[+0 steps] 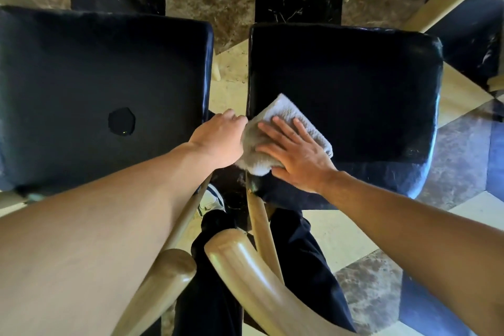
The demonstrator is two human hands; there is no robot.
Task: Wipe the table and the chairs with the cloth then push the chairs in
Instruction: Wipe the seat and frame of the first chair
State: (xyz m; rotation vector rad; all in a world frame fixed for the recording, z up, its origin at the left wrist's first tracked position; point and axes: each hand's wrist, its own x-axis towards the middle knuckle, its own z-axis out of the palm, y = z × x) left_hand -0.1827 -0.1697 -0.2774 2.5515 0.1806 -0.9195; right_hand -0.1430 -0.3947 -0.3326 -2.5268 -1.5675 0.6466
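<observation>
My right hand (296,151) lies flat with fingers spread on the cloth (275,139) at the near left corner of the right chair seat (354,95), pressing to wipe, while my left hand (221,136) pinches the cloth's edge to stop bunching.

Two black-seated chairs (103,90) (354,84) (side by side), one cloth (283,128), two hands (221,136) (297,153)
</observation>
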